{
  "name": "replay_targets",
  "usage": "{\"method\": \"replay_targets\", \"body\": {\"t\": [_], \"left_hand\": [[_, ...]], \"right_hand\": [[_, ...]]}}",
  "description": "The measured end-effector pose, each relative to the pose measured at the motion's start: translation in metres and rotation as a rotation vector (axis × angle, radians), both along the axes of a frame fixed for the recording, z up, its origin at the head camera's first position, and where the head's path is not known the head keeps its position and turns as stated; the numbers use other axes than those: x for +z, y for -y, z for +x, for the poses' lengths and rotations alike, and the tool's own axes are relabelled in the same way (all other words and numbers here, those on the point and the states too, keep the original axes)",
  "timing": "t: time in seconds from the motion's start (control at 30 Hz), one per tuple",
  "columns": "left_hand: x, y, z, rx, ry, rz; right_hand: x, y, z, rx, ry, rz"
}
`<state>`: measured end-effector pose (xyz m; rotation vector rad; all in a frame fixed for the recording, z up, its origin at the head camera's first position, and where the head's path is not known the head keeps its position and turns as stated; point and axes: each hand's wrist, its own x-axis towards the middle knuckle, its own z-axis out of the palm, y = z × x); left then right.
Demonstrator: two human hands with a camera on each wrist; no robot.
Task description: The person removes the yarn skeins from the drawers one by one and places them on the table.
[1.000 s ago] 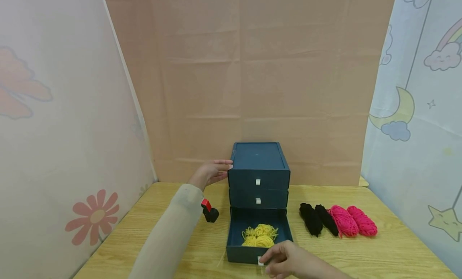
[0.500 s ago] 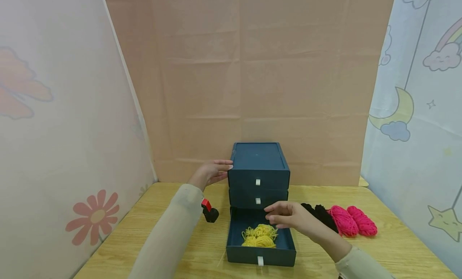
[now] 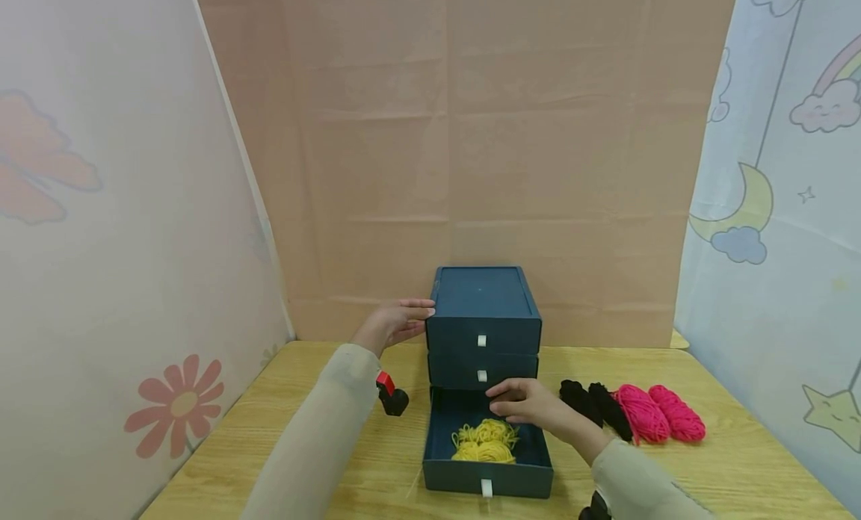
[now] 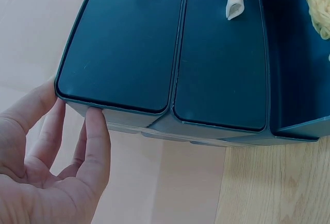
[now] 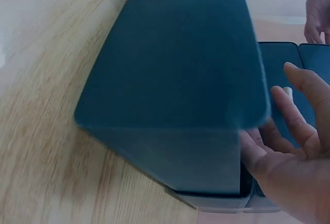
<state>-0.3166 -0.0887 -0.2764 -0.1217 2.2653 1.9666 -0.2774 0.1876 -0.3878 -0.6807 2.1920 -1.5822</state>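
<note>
A dark blue cabinet (image 3: 483, 292) with three stacked drawers stands on the table. Its bottom drawer (image 3: 487, 477) is pulled out, and yellow yarn bundles (image 3: 486, 450) lie inside. With extended fingers, my left hand (image 3: 397, 322) touches the cabinet's upper left edge and side; the left wrist view shows fingertips against the corner. Above the back of the pulled-out drawer is my right hand (image 3: 538, 408), fingers loosely bent and holding nothing. The right wrist view shows that hand (image 5: 296, 167) past the drawer wall, near the middle drawer's front. White pull tabs (image 4: 235, 5) mark the drawer fronts.
Right of the cabinet lie two black yarn bundles (image 3: 608, 410) and two pink yarn bundles (image 3: 675, 413). A tan sheet (image 3: 572, 169) hangs behind the wooden table (image 3: 726, 471). Patterned white sheets (image 3: 155, 169) flank both sides.
My right hand has left the front tab of the bottom drawer and risen away from me to above the drawer's back, then shifted slightly left. My left hand stays on the cabinet.
</note>
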Motion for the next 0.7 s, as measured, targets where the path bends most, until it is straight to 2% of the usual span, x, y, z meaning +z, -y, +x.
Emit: {"method": "replay_targets", "body": {"t": [0.2, 0.43, 0.7], "left_hand": [[-0.001, 0.001, 0.0, 0.001, -0.008, -0.006], [-0.001, 0.0, -0.004, -0.013, 0.007, -0.005], [-0.002, 0.002, 0.0, -0.027, -0.025, -0.011]], "right_hand": [[-0.005, 0.009, -0.004, 0.043, -0.051, 0.065], [-0.011, 0.018, -0.006, 0.049, -0.037, 0.12], [-0.014, 0.02, -0.007, 0.086, 0.003, 0.149]]}}
